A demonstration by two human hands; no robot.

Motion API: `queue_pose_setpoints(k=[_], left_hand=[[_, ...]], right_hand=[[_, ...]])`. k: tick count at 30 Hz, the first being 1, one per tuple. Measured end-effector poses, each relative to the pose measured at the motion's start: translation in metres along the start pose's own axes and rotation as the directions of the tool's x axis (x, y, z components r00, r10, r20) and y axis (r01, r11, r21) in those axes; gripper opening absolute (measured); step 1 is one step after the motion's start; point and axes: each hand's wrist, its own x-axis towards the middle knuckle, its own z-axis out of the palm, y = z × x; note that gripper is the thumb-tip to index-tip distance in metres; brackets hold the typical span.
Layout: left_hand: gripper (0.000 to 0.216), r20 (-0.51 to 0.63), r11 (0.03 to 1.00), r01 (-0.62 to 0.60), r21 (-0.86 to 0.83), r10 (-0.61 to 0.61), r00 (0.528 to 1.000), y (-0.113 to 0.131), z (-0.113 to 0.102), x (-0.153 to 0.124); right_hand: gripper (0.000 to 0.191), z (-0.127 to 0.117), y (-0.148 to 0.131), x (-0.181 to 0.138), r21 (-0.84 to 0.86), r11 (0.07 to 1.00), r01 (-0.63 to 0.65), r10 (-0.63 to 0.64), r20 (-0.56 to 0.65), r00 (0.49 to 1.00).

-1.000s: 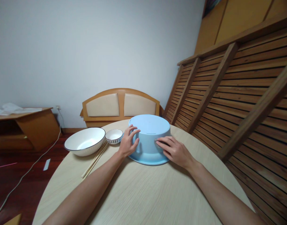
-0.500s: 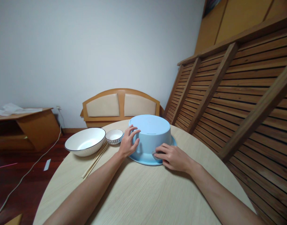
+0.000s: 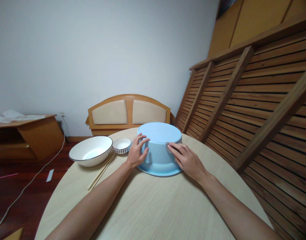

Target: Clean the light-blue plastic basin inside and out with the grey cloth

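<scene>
In the head view, the blue tub [image 3: 159, 151] sits upside down just right of the middle of the frame, its rim on the table [image 3: 153, 206]. My left hand [image 3: 137, 151] lies against the tub's left side, fingers spread apart, steadying rather than clamped. My right hand [image 3: 189, 161], right of centre, has its fingers closed on what looks like a grey scrubber [image 3: 168, 147]; my fingers cover most of it, so I can't be sure. I have it against the tub's near wall, close under the upturned base. Left of centre, just beside my left hand, is the small bowl [image 3: 121, 146], and further left the big bowl [image 3: 90, 151]. The chopsticks [image 3: 101, 171] lie aslant below them. A headboard [image 3: 129, 115] stands behind the table, and slats [image 3: 225, 93] lean across the right side
</scene>
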Motion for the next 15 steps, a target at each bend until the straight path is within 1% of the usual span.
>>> queue_pose_setpoints(k=[3,6,8,9,10,12,14,15], left_hand=[[0.034,0.006,1.000,0.010,0.007,-0.011,1.000,0.000,0.000,0.000],[0.034,0.005,1.000,0.011,0.011,-0.012,1.000,0.001,-0.001,0.001],[0.034,0.008,1.000,0.015,0.011,-0.015,1.000,0.001,-0.001,0.001],[0.035,0.011,1.000,0.019,0.011,-0.020,1.000,0.001,-0.001,0.001],[0.035,0.015,1.000,0.025,0.013,-0.025,1.000,0.001,-0.001,0.001],[0.035,0.015,0.999,0.029,0.013,-0.030,0.999,0.001,0.000,0.000],[0.035,0.008,1.000,0.021,0.011,-0.022,1.000,0.001,0.000,0.000],[0.035,0.006,1.000,0.016,0.010,-0.016,1.000,0.001,0.000,0.000]], right_hand=[[0.053,0.000,-0.004,0.000,0.031,0.996,0.078,-0.080,0.073,0.994],[0.046,0.000,-0.012,0.001,0.122,0.974,0.190,-0.211,0.196,0.958],[0.041,0.001,-0.018,0.003,0.169,0.960,0.223,-0.261,0.255,0.931],[0.040,0.001,-0.019,0.004,0.173,0.958,0.227,-0.268,0.265,0.926],[0.040,0.001,-0.020,0.005,0.165,0.961,0.223,-0.260,0.257,0.931],[0.043,0.001,-0.020,0.007,0.114,0.977,0.180,-0.200,0.197,0.960],[0.048,0.000,-0.017,0.009,0.044,0.996,0.082,-0.087,0.109,0.990],[0.051,-0.001,-0.016,0.010,0.016,0.999,0.029,-0.030,0.069,0.997]])
